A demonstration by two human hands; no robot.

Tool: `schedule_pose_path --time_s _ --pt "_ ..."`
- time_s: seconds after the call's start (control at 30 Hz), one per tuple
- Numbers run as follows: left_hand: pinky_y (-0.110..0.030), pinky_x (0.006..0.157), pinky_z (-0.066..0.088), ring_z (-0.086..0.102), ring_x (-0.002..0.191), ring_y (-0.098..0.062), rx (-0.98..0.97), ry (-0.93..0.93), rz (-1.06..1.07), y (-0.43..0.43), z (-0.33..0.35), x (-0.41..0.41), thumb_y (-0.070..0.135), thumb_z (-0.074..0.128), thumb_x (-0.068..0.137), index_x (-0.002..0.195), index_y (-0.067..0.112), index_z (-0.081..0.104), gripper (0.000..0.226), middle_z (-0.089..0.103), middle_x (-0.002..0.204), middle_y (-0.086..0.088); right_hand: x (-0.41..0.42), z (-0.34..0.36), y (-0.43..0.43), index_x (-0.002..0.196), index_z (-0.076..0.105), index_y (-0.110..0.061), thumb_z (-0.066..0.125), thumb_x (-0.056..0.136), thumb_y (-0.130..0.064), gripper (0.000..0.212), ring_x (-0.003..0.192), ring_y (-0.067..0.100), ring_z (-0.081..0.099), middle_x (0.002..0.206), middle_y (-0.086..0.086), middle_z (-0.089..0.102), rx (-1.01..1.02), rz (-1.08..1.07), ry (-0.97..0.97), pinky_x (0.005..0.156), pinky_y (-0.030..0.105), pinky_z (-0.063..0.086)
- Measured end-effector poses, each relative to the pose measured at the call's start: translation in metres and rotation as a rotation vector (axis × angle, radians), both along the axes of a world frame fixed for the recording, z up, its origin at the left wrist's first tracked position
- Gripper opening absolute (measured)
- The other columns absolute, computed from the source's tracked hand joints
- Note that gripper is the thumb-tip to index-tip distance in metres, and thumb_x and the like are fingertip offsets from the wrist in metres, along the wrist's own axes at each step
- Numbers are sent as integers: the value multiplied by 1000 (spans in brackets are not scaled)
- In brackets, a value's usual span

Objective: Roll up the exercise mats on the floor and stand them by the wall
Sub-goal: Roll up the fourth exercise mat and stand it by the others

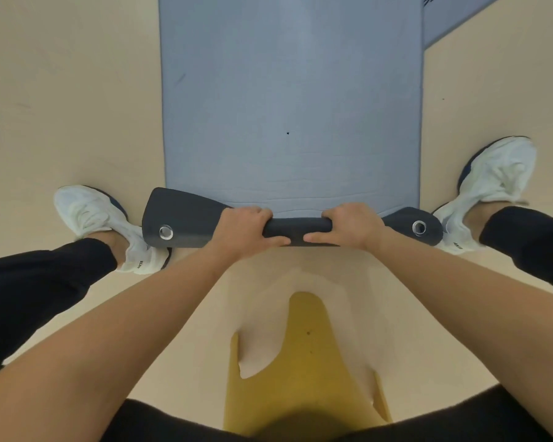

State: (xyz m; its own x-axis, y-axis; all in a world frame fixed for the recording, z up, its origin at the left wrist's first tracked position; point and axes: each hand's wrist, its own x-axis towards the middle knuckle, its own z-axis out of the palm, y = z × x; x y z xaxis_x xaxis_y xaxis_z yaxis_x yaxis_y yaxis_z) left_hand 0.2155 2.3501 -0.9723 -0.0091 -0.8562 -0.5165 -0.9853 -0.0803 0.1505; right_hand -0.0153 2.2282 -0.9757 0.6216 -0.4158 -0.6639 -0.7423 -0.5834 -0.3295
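Your left hand (243, 228) and right hand (351, 226) both clasp, fingers curled, the turned-up near edge of the mat (291, 106) lying on the floor (77, 90) (soft, springy foam, probably light), so grip wider toward its corners

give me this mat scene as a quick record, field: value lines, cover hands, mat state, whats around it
mat: blue-grey, flat on the floor, near end curled over with its dark underside showing
roll progress: only the first turn started
left hand: grips the curled end, fingers over the top
right hand: grips the same curled end
eyelets: two metal ones, one at each corner of the curled end
second mat: top right, lying flat, partly out of view
shoes: white, one on each side of the mat's end
floor: beige, with a yellow patch
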Motion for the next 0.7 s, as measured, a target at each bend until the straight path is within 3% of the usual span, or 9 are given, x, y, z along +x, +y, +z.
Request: schedule_pose_path --time_s 0.1,0.17,0.3,0.4,0.47,0.53,0.6,0.7 --pt "-37 78 47 63 86 -23 -186 -96 95 16 -8 1 86 34 88 100 22 63 71 66 92 2 8 -4 -13 73 54 -16 41 78 -93 78 65 17 55 68 1 59 21 -16 17 57 35 36" --pt "-40 85 46 61 84 -26 -208 -103 162 20 -15 8 86 29 90 96 20 61 74 65 89 0 16 -9 -24 71 51 -15 42 76 -94 80 66 19 56 69 2 58 71 -23 48 58 36 37" --pt "-35 60 35 54 67 -24 -44 -108 138 -1 -20 22 89 18 85 85 19 48 77 54 72 2 26 -16 -38 81 55 -18 39 72 -98 82 74 19 58 77 1 62 80 -35 119 67 37 46" --pt "-35 57 35 54 62 -23 34 -106 82 -20 -23 29 89 21 86 81 17 49 77 54 66 3 25 -18 -29 108 60 -20 28 77 -96 88 93 24 61 98 0 65 -176 -22 97 84 42 48" --pt "-35 56 33 53 61 -22 59 -87 57 -34 -25 35 90 22 85 76 18 49 77 54 64 2 19 -21 -13 123 59 -19 25 87 -85 83 101 29 58 111 6 65 -396 0 -31 92 44 44" --pt "-36 57 37 55 64 -22 107 -65 42 -48 -29 41 92 21 84 74 19 50 79 57 66 1 10 -23 4 130 58 -15 35 94 -74 73 108 34 56 121 12 63 -514 27 -204 98 50 42" --pt "-36 61 42 58 67 -22 143 -39 42 -62 -32 46 94 21 82 74 20 53 81 60 67 0 0 -25 18 146 47 -18 42 92 -75 79 127 40 49 140 17 53 -513 66 -200 111 60 34" --pt "-36 61 39 57 67 -21 162 -30 54 -75 -41 51 94 26 82 72 18 53 82 60 68 -1 -9 -33 24 162 15 -23 36 85 -87 102 148 44 29 163 19 29 -462 151 -15 120 67 13"
